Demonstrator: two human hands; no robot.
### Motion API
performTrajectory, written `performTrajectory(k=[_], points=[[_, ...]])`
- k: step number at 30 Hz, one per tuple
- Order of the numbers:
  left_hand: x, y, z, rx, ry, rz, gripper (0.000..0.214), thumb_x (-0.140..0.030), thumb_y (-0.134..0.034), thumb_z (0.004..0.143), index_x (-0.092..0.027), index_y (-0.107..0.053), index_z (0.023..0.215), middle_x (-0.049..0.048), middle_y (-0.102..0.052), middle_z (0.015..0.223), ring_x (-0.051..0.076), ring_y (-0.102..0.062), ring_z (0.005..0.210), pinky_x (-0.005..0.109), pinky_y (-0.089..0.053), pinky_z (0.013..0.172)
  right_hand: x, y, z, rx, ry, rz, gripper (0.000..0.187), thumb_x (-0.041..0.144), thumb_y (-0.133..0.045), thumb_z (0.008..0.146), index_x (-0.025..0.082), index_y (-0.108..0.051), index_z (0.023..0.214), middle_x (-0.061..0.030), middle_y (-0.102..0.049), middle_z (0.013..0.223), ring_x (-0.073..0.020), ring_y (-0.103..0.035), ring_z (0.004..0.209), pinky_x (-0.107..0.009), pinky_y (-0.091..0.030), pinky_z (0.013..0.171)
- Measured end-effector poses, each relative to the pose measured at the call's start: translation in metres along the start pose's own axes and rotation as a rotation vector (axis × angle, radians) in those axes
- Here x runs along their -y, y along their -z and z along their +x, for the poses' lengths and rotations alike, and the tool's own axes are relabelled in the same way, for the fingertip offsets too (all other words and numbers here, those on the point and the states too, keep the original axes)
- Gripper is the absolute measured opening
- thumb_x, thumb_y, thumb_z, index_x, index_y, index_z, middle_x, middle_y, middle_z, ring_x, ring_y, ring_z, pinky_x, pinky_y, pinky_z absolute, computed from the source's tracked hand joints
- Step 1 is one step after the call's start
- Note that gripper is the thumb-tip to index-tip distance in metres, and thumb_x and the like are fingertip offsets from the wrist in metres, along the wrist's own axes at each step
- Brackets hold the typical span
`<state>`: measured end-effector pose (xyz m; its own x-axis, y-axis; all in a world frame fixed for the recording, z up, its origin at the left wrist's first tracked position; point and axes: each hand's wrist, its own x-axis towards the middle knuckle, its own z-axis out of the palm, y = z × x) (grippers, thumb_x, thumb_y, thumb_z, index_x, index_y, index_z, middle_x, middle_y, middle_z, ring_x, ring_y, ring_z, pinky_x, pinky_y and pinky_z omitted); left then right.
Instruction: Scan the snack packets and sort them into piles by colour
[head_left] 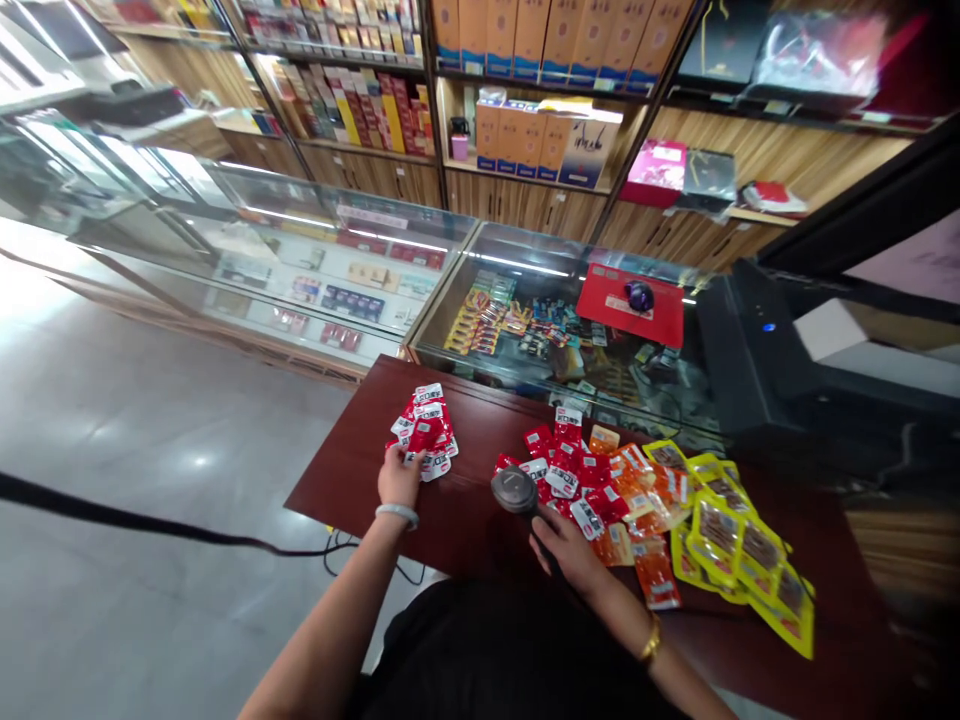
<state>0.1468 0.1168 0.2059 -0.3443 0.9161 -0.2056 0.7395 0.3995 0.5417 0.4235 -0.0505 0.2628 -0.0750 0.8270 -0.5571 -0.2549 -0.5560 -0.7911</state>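
Observation:
My left hand (400,478), with a pale bangle at the wrist, is at the lower left edge of a small pile of red-and-white snack packets (430,412). Its fingers are bent and closed on a red packet there, partly hidden by the hand. In my right hand (566,545) is a dark handheld barcode scanner (514,490), its round head pointing left. Just beyond the scanner lies a bigger heap of red-and-white packets (564,455). Orange packets (654,570) overlap that heap on its right, and large yellow-edged packets (716,530) lie farther right.
The dark red tabletop (337,450) meets a glass display counter (442,300) holding small goods. A red mat (600,300) with a dark mouse (639,295) lies on the glass. A black monitor (742,370) stands at right. Shelves of boxes (547,40) line the wall. A black strap (187,530) crosses at left.

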Motion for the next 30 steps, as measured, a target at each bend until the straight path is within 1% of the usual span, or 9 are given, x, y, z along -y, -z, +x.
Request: performTrajectory(k=[4, 6, 8, 12, 15, 18, 23, 27, 30], points=[[-0.010, 0.006, 0.002, -0.196, -0.064, 0.213, 0.056, -0.050, -0.067, 0.076, -0.023, -0.052, 0.123, 0.0119, -0.054, 0.130, 0.032, -0.043, 0.126, 0.044, -0.035, 0.102, -0.001, 0.001, -0.006, -0.018, -0.001, 0.033, 0.063, 0.068, -0.064, 0.075, 0.019, -0.052, 0.113, 0.0112, -0.045, 0.050, -0.0069, -0.035, 0.037, -0.019, -0.030, 0.037], [-0.022, -0.003, -0.010, -0.187, -0.182, 0.245, 0.059, -0.046, -0.065, 0.080, -0.023, -0.048, 0.131, 0.0121, -0.048, 0.138, 0.031, -0.038, 0.131, 0.044, -0.031, 0.107, -0.003, 0.003, -0.009, -0.021, 0.012, 0.042, 0.060, 0.067, -0.063, 0.077, 0.019, -0.052, 0.111, 0.0112, -0.045, 0.050, -0.0071, -0.035, 0.037, -0.019, -0.029, 0.037], [-0.038, -0.018, -0.027, -0.056, -0.350, 0.259, 0.051, -0.043, -0.062, 0.083, -0.022, -0.051, 0.129, 0.0116, -0.050, 0.136, 0.029, -0.040, 0.128, 0.042, -0.029, 0.108, -0.006, 0.007, -0.012, -0.061, 0.027, 0.049, 0.053, 0.065, -0.063, 0.079, 0.020, -0.054, 0.105, 0.0104, -0.045, 0.050, -0.0072, -0.036, 0.037, -0.019, -0.028, 0.037], [-0.072, -0.058, -0.062, 0.368, -0.655, 0.298, 0.035, -0.041, -0.061, 0.084, -0.025, -0.062, 0.116, 0.0082, -0.058, 0.125, 0.026, -0.047, 0.118, 0.038, -0.033, 0.103, -0.004, 0.017, -0.020, -0.234, 0.074, 0.104, 0.043, 0.063, -0.063, 0.081, 0.022, -0.054, 0.087, 0.0078, -0.047, 0.055, -0.0079, -0.039, 0.041, -0.020, -0.031, 0.039], [-0.093, -0.081, -0.075, 0.435, -0.686, 0.372, 0.057, -0.038, -0.070, 0.077, -0.025, -0.053, 0.130, 0.0114, -0.052, 0.133, 0.030, -0.045, 0.122, 0.040, -0.036, 0.100, 0.001, 0.023, -0.026, -0.325, 0.111, 0.135, 0.042, 0.063, -0.063, 0.081, 0.022, -0.053, 0.081, 0.0064, -0.047, 0.056, -0.0086, -0.040, 0.043, -0.021, -0.033, 0.040], [-0.104, -0.087, -0.071, 0.461, -0.720, 0.465, 0.059, -0.034, -0.079, 0.068, -0.022, -0.058, 0.121, 0.0141, -0.053, 0.131, 0.033, -0.046, 0.121, 0.042, -0.038, 0.097, 0.002, 0.026, -0.028, -0.333, 0.123, 0.151, 0.043, 0.063, -0.064, 0.080, 0.022, -0.053, 0.082, 0.0061, -0.048, 0.057, -0.0088, -0.040, 0.042, -0.022, -0.032, 0.040], [-0.099, -0.076, -0.045, 0.622, -0.562, 0.382, 0.026, -0.026, -0.069, 0.077, -0.018, -0.060, 0.100, 0.0120, -0.067, 0.095, 0.026, -0.064, 0.091, 0.035, -0.045, 0.080, -0.003, 0.024, -0.025, -0.226, 0.094, 0.131, 0.048, 0.066, -0.063, 0.079, 0.021, -0.056, 0.095, 0.0083, -0.046, 0.054, -0.0074, -0.037, 0.039, -0.020, -0.030, 0.038], [-0.084, -0.065, -0.033, 0.711, -0.238, -0.092, 0.015, -0.030, -0.044, 0.092, -0.019, -0.054, 0.092, 0.0018, -0.062, 0.065, 0.016, -0.059, 0.055, 0.028, -0.045, 0.062, -0.003, 0.017, -0.021, -0.084, 0.045, 0.050, 0.057, 0.069, -0.061, 0.078, 0.020, -0.055, 0.105, 0.0102, -0.045, 0.050, -0.0072, -0.036, 0.036, -0.020, -0.027, 0.037], [-0.072, -0.059, -0.034, 0.730, -0.135, -0.427, 0.021, -0.036, -0.041, 0.092, -0.019, -0.052, 0.084, -0.0012, -0.059, 0.059, 0.013, -0.054, 0.048, 0.026, -0.044, 0.057, 0.001, 0.006, -0.016, 0.017, 0.014, -0.001, 0.061, 0.069, -0.062, 0.077, 0.019, -0.054, 0.111, 0.0107, -0.046, 0.049, -0.0074, -0.037, 0.036, -0.020, -0.028, 0.037]])
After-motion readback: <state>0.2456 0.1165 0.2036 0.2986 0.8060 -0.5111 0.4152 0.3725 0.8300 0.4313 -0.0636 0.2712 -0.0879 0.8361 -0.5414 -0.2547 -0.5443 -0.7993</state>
